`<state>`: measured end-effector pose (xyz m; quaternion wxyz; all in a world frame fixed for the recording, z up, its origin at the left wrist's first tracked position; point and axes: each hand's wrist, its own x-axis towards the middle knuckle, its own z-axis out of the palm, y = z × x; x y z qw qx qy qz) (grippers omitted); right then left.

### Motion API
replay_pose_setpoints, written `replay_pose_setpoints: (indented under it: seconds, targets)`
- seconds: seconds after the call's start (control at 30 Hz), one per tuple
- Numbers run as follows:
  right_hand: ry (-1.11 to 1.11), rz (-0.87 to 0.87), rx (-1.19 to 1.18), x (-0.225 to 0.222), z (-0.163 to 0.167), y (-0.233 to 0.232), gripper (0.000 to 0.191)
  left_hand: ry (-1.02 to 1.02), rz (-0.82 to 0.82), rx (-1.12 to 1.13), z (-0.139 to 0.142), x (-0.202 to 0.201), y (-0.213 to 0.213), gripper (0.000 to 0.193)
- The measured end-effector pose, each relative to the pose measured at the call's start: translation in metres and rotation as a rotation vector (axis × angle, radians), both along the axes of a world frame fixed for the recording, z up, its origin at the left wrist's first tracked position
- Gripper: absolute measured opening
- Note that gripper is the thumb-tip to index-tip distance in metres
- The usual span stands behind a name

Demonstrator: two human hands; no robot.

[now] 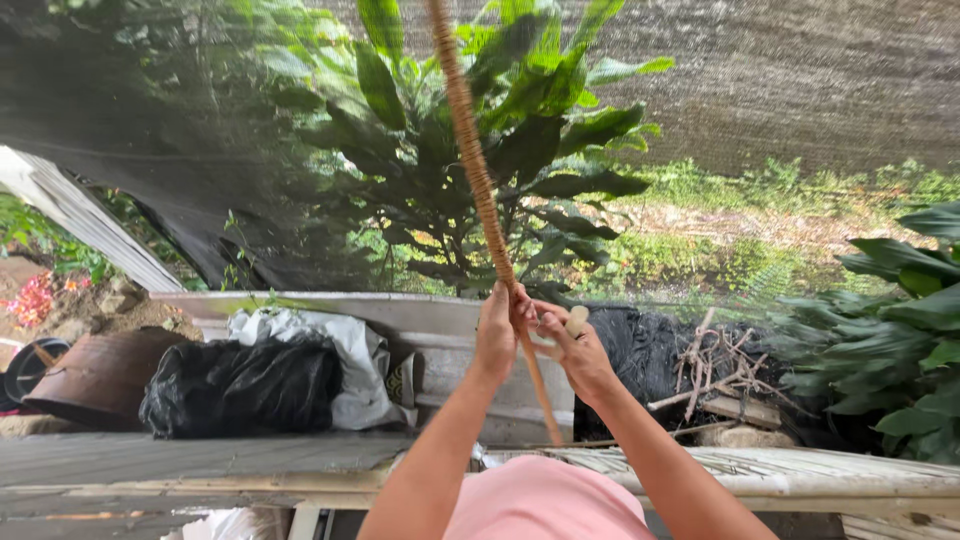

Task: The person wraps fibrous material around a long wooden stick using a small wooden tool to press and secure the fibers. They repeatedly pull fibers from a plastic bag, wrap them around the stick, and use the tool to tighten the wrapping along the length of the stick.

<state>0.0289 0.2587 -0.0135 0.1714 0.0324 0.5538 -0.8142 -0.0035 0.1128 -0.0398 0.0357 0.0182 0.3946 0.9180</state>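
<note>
Two hands work at chest height above a pink garment [545, 500] at the bottom edge of the view. Left hand [497, 335] is clenched around a long stick [478, 170], fingers wrapped fully about the shaft. Right hand [570, 345] is closed just beside it, gripping a small pale object [577, 320] whose kind cannot be determined; its fingers also appear to touch the stick.

Stick position: tilted, running from below the hands up past the top of the frame. Its upper portion carries a rough brown fibre wrapping down to the left hand; the short section below the hands is bare and smooth. Judged from this, the wrapped part is done and the lower end is left uncovered.

Below and beyond the hands lies a weathered counter [200, 460] of planks. Behind it, to the left, sit a black bag [240, 385], a white sack [340, 345] and a rusted bowl [100, 375]. To the right is a pile of dry twigs [715, 365]. Farthest back stand broad-leaved plants [480, 110] in front of dark shade netting [800, 70].
</note>
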Motion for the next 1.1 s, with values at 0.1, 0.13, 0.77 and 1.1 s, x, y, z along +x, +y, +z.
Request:
replay_pose_setpoints:
  seconds: [0.1,0.13,0.77,1.1]
  targets:
    - [-0.053,-0.064,0.016,-0.011,-0.001,-0.007,0.025,0.009,0.142,-0.031,-0.001,-0.005,0.018,0.036]
    - [-0.067,-0.121,0.121,-0.012,-0.004,-0.010,0.025,-0.013,0.177,-0.034,-0.001,-0.005,0.022,0.036]
    - [0.949,-0.252,1.212,0.035,0.016,0.027,0.036,1.141,-0.238,-1.896,0.137,0.006,-0.053,0.032]
    - [0.465,0.159,1.101,-0.015,0.058,0.064,0.020,1.006,-0.460,-1.839,0.099,0.033,-0.017,0.029]
